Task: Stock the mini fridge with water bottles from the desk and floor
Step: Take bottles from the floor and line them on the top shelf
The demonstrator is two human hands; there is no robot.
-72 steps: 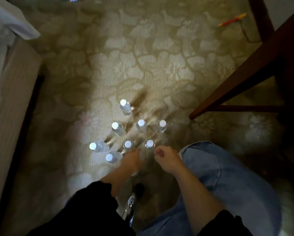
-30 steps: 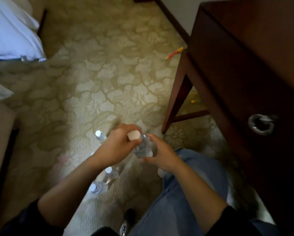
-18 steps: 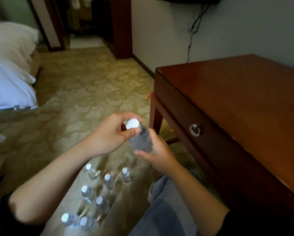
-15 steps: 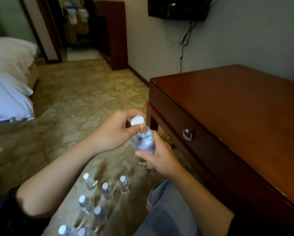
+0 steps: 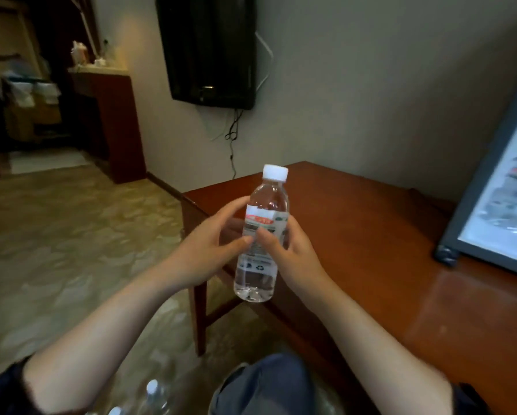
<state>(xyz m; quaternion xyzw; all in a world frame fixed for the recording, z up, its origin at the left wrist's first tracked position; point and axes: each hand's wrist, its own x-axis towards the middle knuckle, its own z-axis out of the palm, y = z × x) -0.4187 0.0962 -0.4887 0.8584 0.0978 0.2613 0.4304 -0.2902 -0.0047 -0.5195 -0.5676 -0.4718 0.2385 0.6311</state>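
A clear water bottle (image 5: 261,235) with a white cap and a red-and-white label is held upright in front of me, above the near edge of the wooden desk (image 5: 371,235). My right hand (image 5: 290,253) grips its middle from the right, thumb across the label. My left hand (image 5: 209,250) touches it from the left with thumb and fingers around the label. The mini fridge (image 5: 496,187), dark-framed with a glass door, stands on the desk at the far right. More capped bottles (image 5: 153,395) stand on the carpet at the bottom edge.
A black TV (image 5: 209,49) hangs on the wall above the desk with cables below it. A dark wooden cabinet (image 5: 107,121) stands at the back left beside a doorway. Patterned carpet (image 5: 56,250) covers the floor to the left. My knee (image 5: 266,384) in jeans is at the bottom.
Both hands lifted one bottle from the floor cluster to desk height. My left hand slid from the cap down to the label. The view rose and the fridge came into sight.
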